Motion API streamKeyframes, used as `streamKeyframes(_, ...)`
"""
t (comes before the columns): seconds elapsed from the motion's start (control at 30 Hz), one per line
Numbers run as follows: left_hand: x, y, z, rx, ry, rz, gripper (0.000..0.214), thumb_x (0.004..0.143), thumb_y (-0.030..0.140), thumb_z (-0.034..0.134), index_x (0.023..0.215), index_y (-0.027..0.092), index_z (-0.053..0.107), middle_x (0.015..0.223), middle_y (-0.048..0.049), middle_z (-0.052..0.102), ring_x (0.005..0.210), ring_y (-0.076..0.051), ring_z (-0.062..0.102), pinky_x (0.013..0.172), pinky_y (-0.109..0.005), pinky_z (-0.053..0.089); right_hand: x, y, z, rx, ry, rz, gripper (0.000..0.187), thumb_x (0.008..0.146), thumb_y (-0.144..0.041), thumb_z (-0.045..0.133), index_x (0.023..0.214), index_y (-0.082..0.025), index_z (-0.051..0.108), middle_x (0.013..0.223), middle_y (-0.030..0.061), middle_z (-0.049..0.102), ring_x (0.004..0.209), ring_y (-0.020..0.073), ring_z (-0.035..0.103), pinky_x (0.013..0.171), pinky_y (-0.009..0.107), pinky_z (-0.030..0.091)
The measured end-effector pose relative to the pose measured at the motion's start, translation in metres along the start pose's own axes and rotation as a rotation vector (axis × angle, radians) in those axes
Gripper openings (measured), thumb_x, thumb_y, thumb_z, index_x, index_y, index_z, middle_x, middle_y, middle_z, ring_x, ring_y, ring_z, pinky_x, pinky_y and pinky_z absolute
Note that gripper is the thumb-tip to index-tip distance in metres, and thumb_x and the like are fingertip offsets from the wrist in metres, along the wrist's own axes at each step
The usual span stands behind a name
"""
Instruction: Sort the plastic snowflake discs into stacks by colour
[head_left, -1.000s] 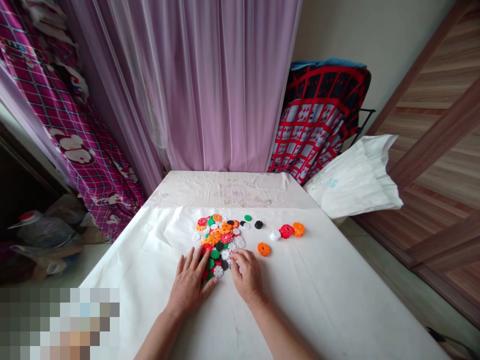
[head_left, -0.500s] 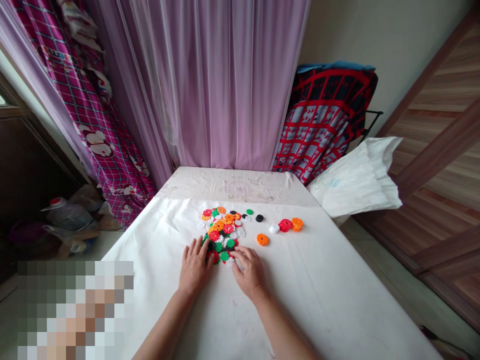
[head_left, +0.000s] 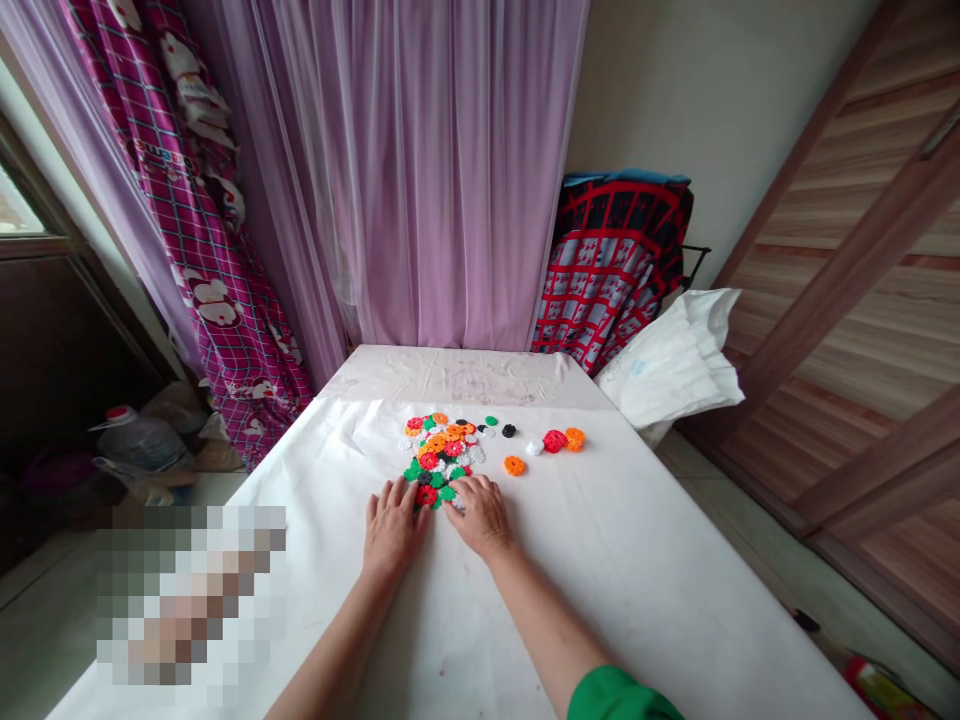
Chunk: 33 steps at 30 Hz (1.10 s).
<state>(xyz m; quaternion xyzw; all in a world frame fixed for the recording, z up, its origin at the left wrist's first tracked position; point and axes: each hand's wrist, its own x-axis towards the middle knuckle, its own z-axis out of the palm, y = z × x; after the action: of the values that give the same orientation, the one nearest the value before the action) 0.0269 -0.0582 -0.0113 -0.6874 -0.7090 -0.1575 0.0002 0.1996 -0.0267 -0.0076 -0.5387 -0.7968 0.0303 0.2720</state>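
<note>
A heap of small plastic snowflake discs in orange, red, green, black and white lies on a white-covered table. My left hand rests flat at the heap's near left edge, fingers spread and touching the discs. At the near right edge my right hand lies palm down, its fingers curved onto the discs; I cannot see whether it grips any. A few loose discs sit to the right: an orange one, a white one, a red one and another orange one.
Purple curtains hang behind the table. A chair draped in red and black cloth stands at the back right beside a white bag. A wooden door is on the right. A water jug sits on the floor left.
Both hands have pushed forward, bunching the heap of discs into a tighter pile farther from me. The camera has tilted up and swung slightly.
</note>
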Motion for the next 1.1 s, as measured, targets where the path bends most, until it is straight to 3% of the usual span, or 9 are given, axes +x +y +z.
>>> streamKeyframes(0.23,0.005,0.0,-0.001,-0.024,0.052,0.01,0.046,0.097,0.045,0.039,0.134,0.027,0.059,0.147,-0.0092,0.054,0.138,-0.03,0.043,0.114,-0.055,0.03,0.008,-0.003,0.004,-0.06,-0.027,0.033,0.022,0.084,-0.027,0.065,0.106,-0.025,0.069,0.105,0.0045,0.07,0.101,0.0216,0.058,0.085,0.033,0.041)
streamKeyframes(0.5,0.014,-0.001,-0.001,-0.041,-0.007,0.027,0.051,0.094,0.049,0.046,0.138,0.026,0.055,0.15,-0.0111,0.05,0.141,-0.031,0.039,0.115,-0.057,0.027,0.01,-0.007,0.005,-0.044,-0.012,0.028,0.019,0.084,-0.026,0.064,0.102,-0.026,0.069,0.099,0.0033,0.069,0.101,0.0218,0.057,0.085,0.034,0.041)
streamKeyframes(0.8,0.032,-0.003,0.003,-0.084,0.021,0.064,0.043,0.095,0.049,0.044,0.127,0.028,0.062,0.15,-0.0113,0.049,0.14,-0.029,0.041,0.115,-0.055,0.029,0.009,-0.004,0.004,-0.015,0.009,0.072,0.024,0.081,-0.023,0.063,0.104,-0.024,0.066,0.096,0.0039,0.07,0.097,0.0233,0.058,0.083,0.034,0.04)
streamKeyframes(1.1,0.042,-0.007,0.006,-0.081,0.025,0.075,0.048,0.091,0.053,0.051,0.13,0.028,0.062,0.152,-0.012,0.047,0.141,-0.03,0.041,0.116,-0.054,0.029,0.009,-0.003,0.008,-0.008,0.036,0.035,0.025,0.081,-0.02,0.063,0.105,-0.025,0.067,0.098,0.0051,0.072,0.096,0.0242,0.059,0.083,0.036,0.042)
